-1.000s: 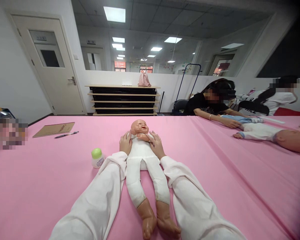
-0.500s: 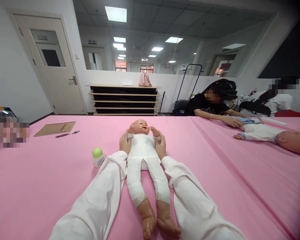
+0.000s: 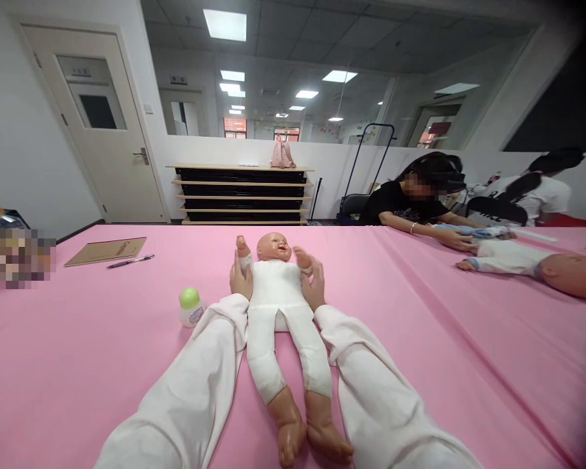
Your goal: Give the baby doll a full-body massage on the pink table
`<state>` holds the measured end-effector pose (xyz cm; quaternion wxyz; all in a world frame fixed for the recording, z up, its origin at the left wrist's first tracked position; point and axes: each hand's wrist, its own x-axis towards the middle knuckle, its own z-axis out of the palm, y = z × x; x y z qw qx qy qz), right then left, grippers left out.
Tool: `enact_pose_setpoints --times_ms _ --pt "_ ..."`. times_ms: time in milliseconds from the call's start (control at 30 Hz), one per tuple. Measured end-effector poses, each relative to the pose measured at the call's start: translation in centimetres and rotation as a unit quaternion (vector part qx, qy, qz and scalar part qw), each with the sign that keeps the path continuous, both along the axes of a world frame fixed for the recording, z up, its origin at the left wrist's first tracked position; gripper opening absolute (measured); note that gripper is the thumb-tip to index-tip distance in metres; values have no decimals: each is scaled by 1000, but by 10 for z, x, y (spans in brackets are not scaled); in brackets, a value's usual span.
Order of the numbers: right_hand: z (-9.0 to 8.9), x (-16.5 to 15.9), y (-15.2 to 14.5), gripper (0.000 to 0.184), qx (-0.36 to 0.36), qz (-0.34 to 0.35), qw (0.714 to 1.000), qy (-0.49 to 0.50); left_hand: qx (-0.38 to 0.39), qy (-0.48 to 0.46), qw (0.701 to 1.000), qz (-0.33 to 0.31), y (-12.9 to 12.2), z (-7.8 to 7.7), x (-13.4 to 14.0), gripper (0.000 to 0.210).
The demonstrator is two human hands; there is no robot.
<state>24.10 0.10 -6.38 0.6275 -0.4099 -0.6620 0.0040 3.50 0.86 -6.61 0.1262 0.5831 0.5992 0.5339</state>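
Observation:
A baby doll (image 3: 278, 286) with a white cloth body lies on its back on the pink-covered table, its head at the far end and its bare feet towards me. My left hand (image 3: 241, 280) is closed around the doll's arm on the left, and the doll's small hand sticks up above my fingers. On the other side my right hand (image 3: 314, 286) grips the other arm beside the chest. Part of my fingers is hidden behind the doll's arms. Left of my left sleeve stands a small white jar with a green lid (image 3: 191, 307).
A brown notebook (image 3: 106, 251) and a pen (image 3: 130, 261) lie at the far left. At the right, a person in black (image 3: 410, 202) handles a second doll (image 3: 512, 258). Another person in white (image 3: 542, 189) sits behind. Low shelves (image 3: 244, 195) line the back wall.
My left hand has swung the doll's arm outward, away from its head to the left. My right hand has stayed nearly in place with the other arm.

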Motion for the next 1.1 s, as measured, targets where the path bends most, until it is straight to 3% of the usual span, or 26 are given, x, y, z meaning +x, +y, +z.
enact_pose_setpoints --times_ms 133,267,367,433,533,567,667,733,767,867,967,1033,1100 --pt "2 -1 3 48 26 85 973 -213 61 165 984 -43 -1 1 4 51" --pt "5 -1 7 49 34 87 963 -253 51 288 955 -51 -3 4 7 50" --pt "4 -4 6 48 28 95 966 -240 48 283 956 -58 -3 4 7 52" --pt "1 -5 5 45 10 85 982 -169 55 228 970 -64 -1 3 6 53" --pt "-7 -2 8 45 -46 6 997 61 43 30 998 -41 1 0 2 56" --pt "-9 2 10 48 -70 -37 985 150 29 -36 999 -19 2 -1 -1 57" --pt "-15 17 21 53 -123 -160 915 349 -35 -162 982 87 5 -4 -8 60" --pt "-17 24 25 53 -132 -206 882 402 -62 -194 969 142 6 -6 -12 60" --pt "-17 26 25 54 -129 -212 880 405 -65 -202 965 156 6 -7 -12 61" --pt "-14 18 19 57 -82 -166 923 337 -46 -190 970 142 5 -7 -11 63" --pt "-8 3 8 51 -27 -53 987 148 0 -109 992 62 3 -5 -5 63" --pt "-4 -4 3 46 -5 25 1000 -17 40 -38 998 -4 4 -5 -2 57" --pt "-1 -6 2 45 12 67 988 -137 68 35 996 -53 5 -6 0 53"
